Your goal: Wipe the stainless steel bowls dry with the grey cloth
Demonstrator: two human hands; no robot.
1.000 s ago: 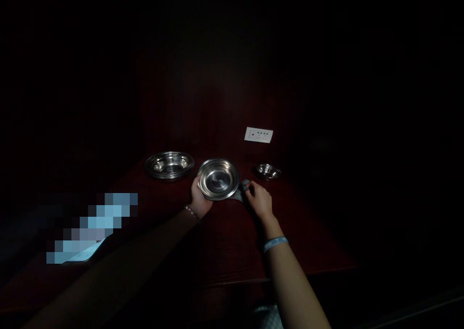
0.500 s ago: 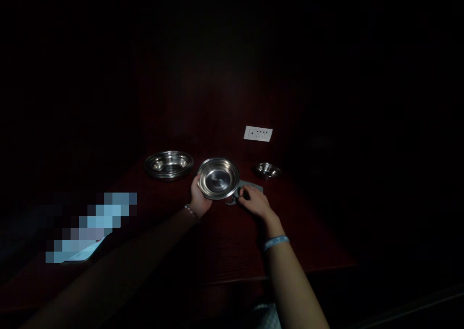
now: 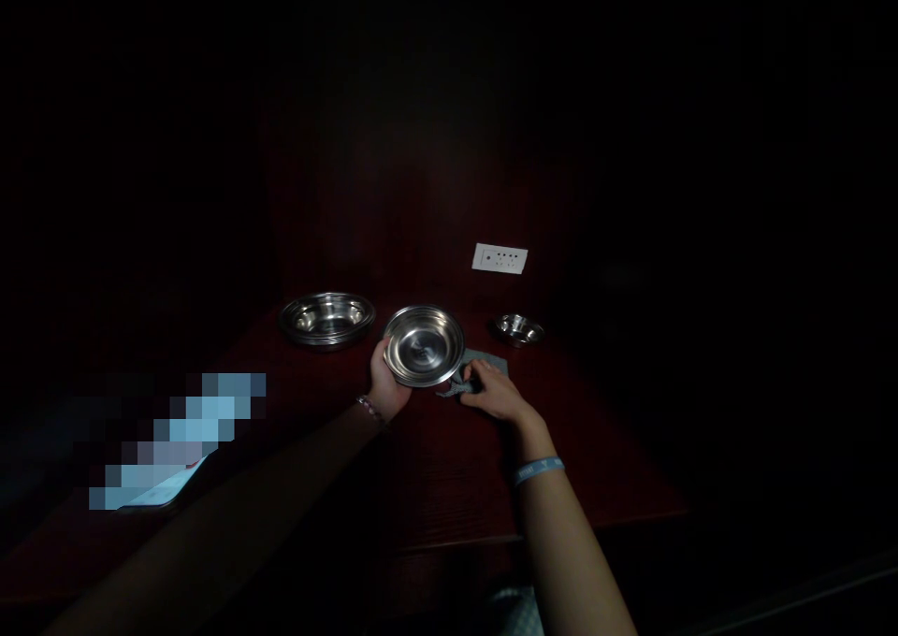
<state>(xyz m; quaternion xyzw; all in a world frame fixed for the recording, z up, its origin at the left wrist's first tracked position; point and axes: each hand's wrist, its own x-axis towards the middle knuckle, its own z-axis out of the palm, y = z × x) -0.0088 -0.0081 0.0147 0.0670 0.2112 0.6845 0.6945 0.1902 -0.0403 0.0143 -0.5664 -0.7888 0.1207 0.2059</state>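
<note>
My left hand grips the near left rim of a round steel dish and holds it tilted toward me above the dark red table. Just to the right of the dish, my right hand is closed on a small grey cloth that lies bunched on the table at the dish's lower right edge. A blue band circles my right wrist and a beaded one my left.
A stack of larger steel dishes stands at the back left. A small steel bowl sits at the back right. A white socket plate is on the wall behind. A blurred bright object lies at the left. The surroundings are very dark.
My right hand has drawn the grey cloth down onto the table beside the dish and slid slightly toward me. The left hand and the dish have stayed in place.
</note>
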